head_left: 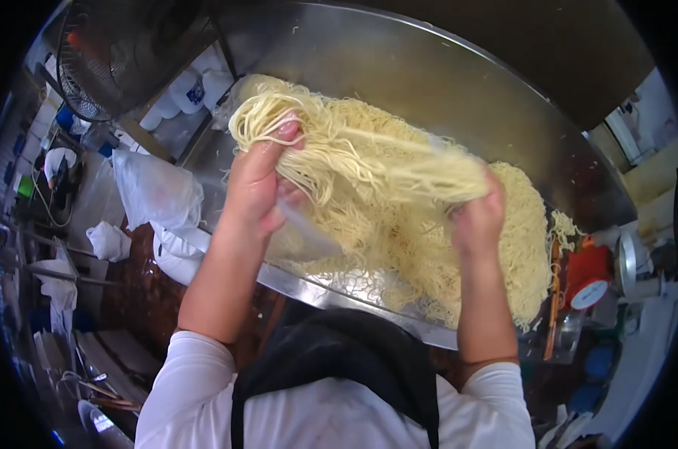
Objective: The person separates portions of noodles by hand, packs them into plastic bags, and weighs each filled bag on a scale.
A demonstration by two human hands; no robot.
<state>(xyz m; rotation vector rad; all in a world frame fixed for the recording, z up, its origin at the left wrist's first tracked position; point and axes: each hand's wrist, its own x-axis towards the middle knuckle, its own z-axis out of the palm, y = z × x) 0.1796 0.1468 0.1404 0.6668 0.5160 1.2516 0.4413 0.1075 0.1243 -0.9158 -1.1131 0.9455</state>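
Note:
A bundle of pale yellow noodles (376, 161) stretches between my two hands above a large metal trough (399, 45). My left hand (258, 183) is closed around one end, where the strands loop over the thumb and fingers. The other end lies in my right hand (479, 221), blurred by motion, its fingers curled round the strands. Beneath them, a big heap of loose noodles (522, 247) fills much of the trough. Something thin and translucent, like plastic film (305, 233), shows just below my left hand; I cannot tell whether they touch.
A caged fan (92, 71) stands at the upper left, near white containers (185, 91). A filled clear plastic bag (157, 191) is left of the trough. On the right are a wooden stick (553, 307) and a red object with a round white face (587, 277). The trough's front rim (301, 290) runs before my body.

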